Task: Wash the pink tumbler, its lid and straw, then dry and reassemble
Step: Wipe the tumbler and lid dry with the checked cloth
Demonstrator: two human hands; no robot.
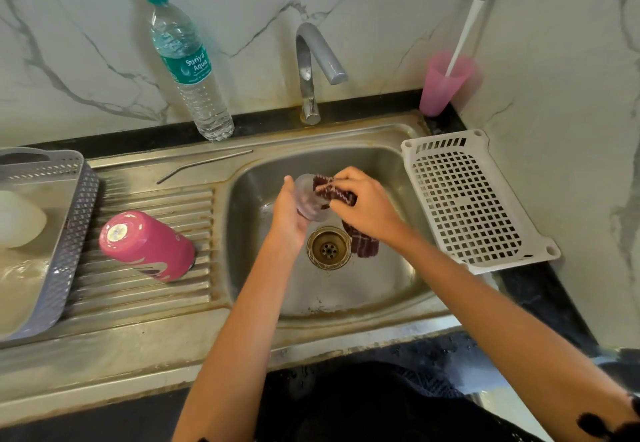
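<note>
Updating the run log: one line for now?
left hand holds lid | right hand presses cloth on it | tumbler upended on drainboard | straw lying behind it

Tumbler (147,246) rests on drainboard (166,206), left of sink basin (346,296); straw (204,166) lies behind it. Perforated tray (467,206) sits right of basin.

Both bare arms reach forward, hands close together. The left hand (289,215), thumb up, curls round the lid (308,201); the right hand (365,204), knuckles up, pinches a cloth (337,192).
</note>
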